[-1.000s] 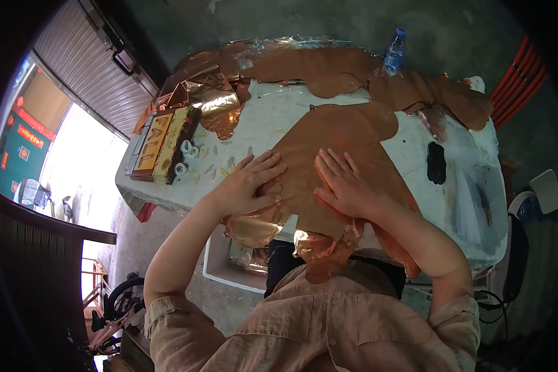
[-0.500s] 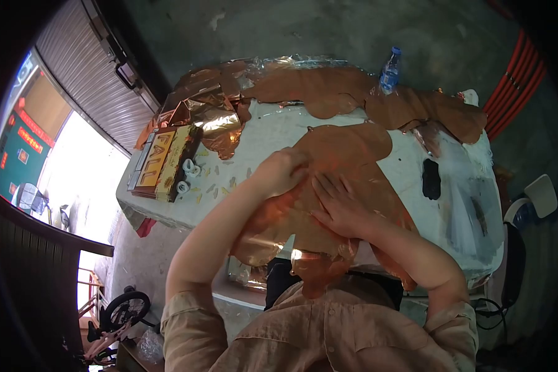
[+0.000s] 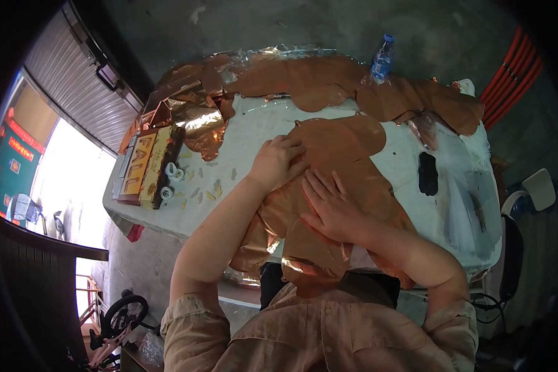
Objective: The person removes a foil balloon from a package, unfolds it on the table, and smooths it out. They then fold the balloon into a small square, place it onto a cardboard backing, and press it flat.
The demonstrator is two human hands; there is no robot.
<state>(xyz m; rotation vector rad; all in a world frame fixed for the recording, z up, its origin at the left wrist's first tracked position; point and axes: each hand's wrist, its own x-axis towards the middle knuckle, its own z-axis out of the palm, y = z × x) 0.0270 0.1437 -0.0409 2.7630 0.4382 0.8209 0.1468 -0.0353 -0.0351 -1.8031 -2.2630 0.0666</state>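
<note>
"FALL" stood in large yellow letters down the front of the box [image 3: 144, 166]; its side print was too small to read.

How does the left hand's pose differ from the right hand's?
The left hand has its fingers bent, while the right hand is flatter, its fingers extended. The left hand is at the left edge of the copper-coloured sheet, farther from the body; the right hand lies nearer the sheet's middle and closer to the body. Both show their backs.
</note>
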